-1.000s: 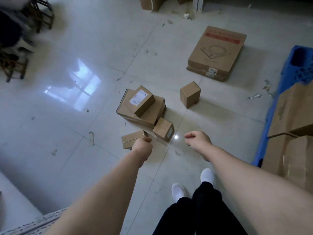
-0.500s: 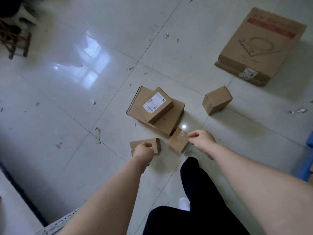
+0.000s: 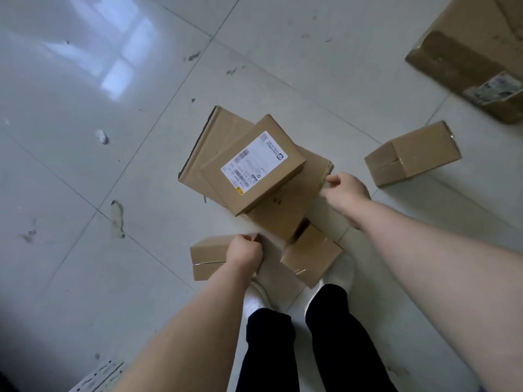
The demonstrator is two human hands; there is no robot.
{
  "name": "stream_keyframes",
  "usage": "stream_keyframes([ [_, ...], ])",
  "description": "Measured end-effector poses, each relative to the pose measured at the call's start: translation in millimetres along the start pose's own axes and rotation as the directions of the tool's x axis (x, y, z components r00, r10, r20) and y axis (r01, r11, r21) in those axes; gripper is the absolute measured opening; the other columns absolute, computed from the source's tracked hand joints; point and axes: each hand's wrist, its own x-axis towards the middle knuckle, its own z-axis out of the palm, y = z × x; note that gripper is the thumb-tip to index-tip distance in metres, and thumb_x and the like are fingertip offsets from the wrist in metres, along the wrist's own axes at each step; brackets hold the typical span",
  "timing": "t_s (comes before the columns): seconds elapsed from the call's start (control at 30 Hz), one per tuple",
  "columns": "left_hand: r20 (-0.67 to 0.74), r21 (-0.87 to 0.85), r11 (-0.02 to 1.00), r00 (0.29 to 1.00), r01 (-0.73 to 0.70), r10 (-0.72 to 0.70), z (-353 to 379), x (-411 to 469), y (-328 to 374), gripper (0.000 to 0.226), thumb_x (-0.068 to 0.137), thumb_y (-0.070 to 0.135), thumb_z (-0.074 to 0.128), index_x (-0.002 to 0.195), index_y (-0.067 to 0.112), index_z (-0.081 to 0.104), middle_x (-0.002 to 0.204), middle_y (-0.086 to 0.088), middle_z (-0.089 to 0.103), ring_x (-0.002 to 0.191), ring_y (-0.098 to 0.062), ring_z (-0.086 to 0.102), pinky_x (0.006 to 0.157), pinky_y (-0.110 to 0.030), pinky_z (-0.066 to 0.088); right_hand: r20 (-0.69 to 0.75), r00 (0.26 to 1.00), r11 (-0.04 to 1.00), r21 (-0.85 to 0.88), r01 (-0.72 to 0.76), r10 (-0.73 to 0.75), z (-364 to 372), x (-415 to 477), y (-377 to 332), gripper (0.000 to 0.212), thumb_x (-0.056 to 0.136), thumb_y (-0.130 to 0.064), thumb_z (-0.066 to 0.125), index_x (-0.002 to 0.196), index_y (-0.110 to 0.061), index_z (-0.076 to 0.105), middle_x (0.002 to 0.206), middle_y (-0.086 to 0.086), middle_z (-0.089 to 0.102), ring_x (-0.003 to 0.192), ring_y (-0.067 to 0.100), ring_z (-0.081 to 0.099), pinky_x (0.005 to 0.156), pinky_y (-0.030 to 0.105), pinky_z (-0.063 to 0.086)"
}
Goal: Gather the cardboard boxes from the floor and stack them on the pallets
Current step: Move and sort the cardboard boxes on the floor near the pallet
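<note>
Left hand point(image 3: 244, 254) curls over one end of the sealed small box point(image 3: 208, 260), apparently grasping it. Right hand point(image 3: 346, 190), curled, sits beside the closed flat box point(image 3: 223, 131); whether it grasps the box cannot be determined.

brown boxes point(image 3: 288, 216), white label point(image 3: 254, 162), grey floor point(image 3: 70, 137)

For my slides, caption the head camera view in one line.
Left hand over a small box, right hand beside a flat box carrying a labelled box, on tiled floor.

Glossy pale tiled floor point(image 3: 85, 278) — scuffed, with a bright window reflection point(image 3: 119, 63).
</note>
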Motion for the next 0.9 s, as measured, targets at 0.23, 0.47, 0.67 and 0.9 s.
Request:
stream_keyframes([
  [0.23, 0.094, -0.221, 0.971, 0.993, 0.095, -0.076, 63.2, 91.4, -3.1, 0.037, 0.086, 0.013, 0.058, 0.121, 0.008, 0.050, 0.110, -0.018, 0.062, 0.095, -0.035, 0.065, 0.065, -0.032, 0.054, -0.088, 0.996, 0.995, -0.104, 0.015, -0.024, 30.7, 98.0, 5.7, 0.069, 0.089, -0.006, 0.048, 0.152, -0.023, 0.024, 0.157, 0.003, 0.025, 0.139, 0.029, 0.033, 0.111, 0.038, 0.035],
  [0.47, 0.162, -0.523, 0.832, 0.980, 0.188, -0.119, 72.3, 113.8, 1.6, 0.055, 0.079, 0.019, 0.071, 0.130, 0.018, 0.049, 0.125, -0.006, 0.059, 0.113, -0.025, 0.056, 0.068, -0.031, 0.051, -0.033, 0.996, 0.994, 0.074, 0.084, -0.082, 43.9, 128.3, -0.5, 0.058, 0.072, -0.031, 0.066, 0.127, -0.029, 0.049, 0.131, 0.005, 0.051, 0.117, 0.029, 0.052, 0.096, 0.041, 0.049],
  [0.67, 0.165, -0.664, 0.725, 0.981, 0.185, -0.100, 52.0, 78.8, 10.1, 0.052, 0.081, 0.021, 0.068, 0.127, 0.027, 0.044, 0.119, -0.005, 0.060, 0.109, -0.028, 0.059, 0.087, -0.044, 0.054, -0.137, 0.975, 0.974, 0.117, 0.193, -0.177, 26.6, 99.6, -20.2, 0.046, 0.070, -0.047, 0.077, 0.104, -0.026, 0.055, 0.115, 0.000, 0.051, 0.095, 0.019, 0.054, 0.072, 0.028, 0.046],
  [0.9, 0.152, -0.560, 0.811, 0.983, 0.170, -0.102, 4.3, 14.7, 27.1, 0.074, 0.061, 0.046, 0.074, 0.125, 0.019, 0.048, 0.119, -0.015, 0.061, 0.104, -0.033, 0.062, 0.072, -0.037, 0.054, -0.094, 0.983, 0.981, 0.103, 0.166, -0.157, -15.7, 37.1, -33.4, 0.045, 0.069, -0.045, 0.076, 0.101, -0.025, 0.052, 0.098, -0.007, 0.057, 0.093, 0.017, 0.055, 0.079, 0.033, 0.048],
])
